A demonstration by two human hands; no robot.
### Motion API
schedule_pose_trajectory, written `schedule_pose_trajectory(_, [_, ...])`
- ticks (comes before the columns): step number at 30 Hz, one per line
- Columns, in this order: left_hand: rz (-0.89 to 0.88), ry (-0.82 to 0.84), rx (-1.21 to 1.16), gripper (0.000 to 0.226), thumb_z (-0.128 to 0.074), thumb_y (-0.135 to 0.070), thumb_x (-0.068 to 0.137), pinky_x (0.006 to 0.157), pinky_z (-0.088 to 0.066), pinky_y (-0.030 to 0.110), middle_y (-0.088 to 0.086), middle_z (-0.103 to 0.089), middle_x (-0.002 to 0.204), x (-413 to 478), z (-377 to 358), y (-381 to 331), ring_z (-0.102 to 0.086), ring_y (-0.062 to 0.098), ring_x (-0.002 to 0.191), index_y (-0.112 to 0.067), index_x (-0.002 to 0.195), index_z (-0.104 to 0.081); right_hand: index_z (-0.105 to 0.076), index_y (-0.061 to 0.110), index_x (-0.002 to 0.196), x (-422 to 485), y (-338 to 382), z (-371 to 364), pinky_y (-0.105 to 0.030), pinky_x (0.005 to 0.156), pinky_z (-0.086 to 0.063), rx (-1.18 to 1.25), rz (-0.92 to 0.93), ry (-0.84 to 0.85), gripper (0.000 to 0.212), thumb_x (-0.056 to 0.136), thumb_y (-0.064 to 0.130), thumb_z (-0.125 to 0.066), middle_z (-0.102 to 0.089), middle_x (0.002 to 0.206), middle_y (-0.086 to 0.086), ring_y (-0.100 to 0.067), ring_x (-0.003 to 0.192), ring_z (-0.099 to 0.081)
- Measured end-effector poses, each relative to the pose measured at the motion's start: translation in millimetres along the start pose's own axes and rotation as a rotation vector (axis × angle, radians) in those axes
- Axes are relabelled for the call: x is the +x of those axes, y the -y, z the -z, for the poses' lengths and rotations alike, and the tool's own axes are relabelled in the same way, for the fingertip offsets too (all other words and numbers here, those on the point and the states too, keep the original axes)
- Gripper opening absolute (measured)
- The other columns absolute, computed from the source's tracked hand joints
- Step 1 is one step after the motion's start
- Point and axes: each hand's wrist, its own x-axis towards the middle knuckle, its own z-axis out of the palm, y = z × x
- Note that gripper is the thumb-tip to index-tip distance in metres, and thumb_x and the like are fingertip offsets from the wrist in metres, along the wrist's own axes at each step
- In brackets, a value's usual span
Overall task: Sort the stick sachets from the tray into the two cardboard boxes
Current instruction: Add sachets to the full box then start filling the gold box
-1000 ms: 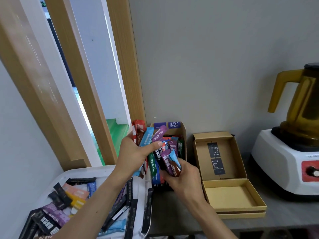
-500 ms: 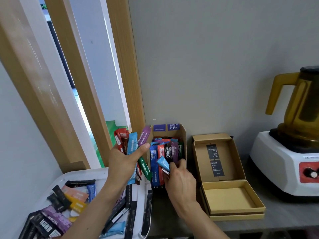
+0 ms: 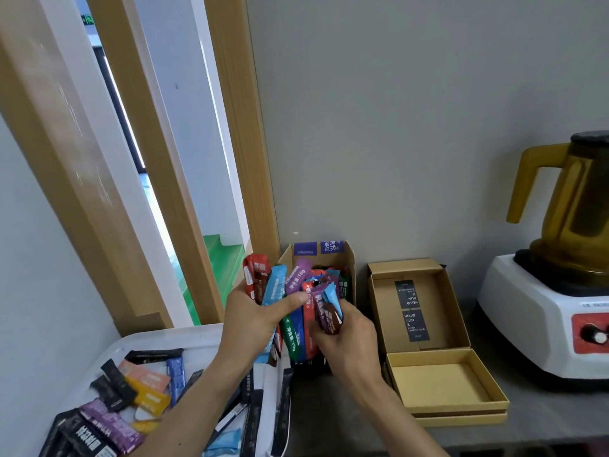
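Stick sachets (image 3: 276,288), fanned into a bundle, are gripped by the left hand (image 3: 252,324) with its thumb laid across their fronts. The right hand (image 3: 347,341) curls its fingers round a smaller bunch (image 3: 328,313) of purple, brown and pale-blue sticks at the open mouth of the tall cardboard box (image 3: 350,262). That box stands against the wall, just beside the tray (image 3: 164,334), and is crowded with upright sachets. To its right the flat cardboard box (image 3: 438,384) lies with its lid thrown back and nothing visible inside. Loose sachets (image 3: 145,390), mostly black, purple and orange, lie heaped on the tray. A kettle on a white base (image 3: 540,318) occupies the far right of the surface (image 3: 543,420). The step in hand appears to be seating the right-hand bunch in the tall box. It would go best with the stick ends squared, the bunch kept vertical and eased into a gap, and the left-hand fan held clear so that no sachet catches or tips the box.
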Motion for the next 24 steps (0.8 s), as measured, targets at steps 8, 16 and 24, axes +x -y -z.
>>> schedule_pose_trajectory(8, [-0.030, -0.002, 0.104, 0.045, -0.089, -0.031, 0.077, 0.078, -0.066, 0.034, -0.003, -0.078, 0.102, 4, -13, 0, -0.078, 0.013, 0.088, -0.020, 0.115, -0.068, -0.067, 0.027, 0.128, -2, 8, 8, -0.025, 0.088, -0.062, 0.100, 0.085, 0.052, 0.050, 0.083, 0.035, -0.086, -0.071, 0.114, 0.015, 0.001, 0.105, -0.070])
schedule_pose_trajectory(16, [-0.088, -0.062, 0.135, 0.032, -0.085, -0.024, 0.083, 0.054, -0.053, 0.010, -0.014, -0.073, 0.092, 11, -11, -11, -0.074, -0.005, 0.077, -0.025, 0.107, -0.064, -0.058, 0.035, 0.127, -17, 6, 15, -0.009, 0.069, -0.045, -0.274, 0.079, 0.054, 0.057, 0.085, 0.071, -0.067, -0.070, 0.113, 0.015, 0.001, 0.090, -0.062])
schedule_pose_trajectory(24, [-0.045, -0.041, 0.153, 0.040, -0.087, -0.027, 0.081, 0.070, -0.064, 0.027, -0.005, -0.077, 0.101, 15, -17, 0, -0.077, 0.011, 0.086, -0.019, 0.115, -0.068, -0.053, 0.035, 0.122, -22, 3, 11, -0.022, 0.077, -0.061, -0.209, 0.119, 0.011, 0.038, 0.093, 0.054, -0.070, -0.062, 0.121, 0.018, -0.003, 0.100, -0.067])
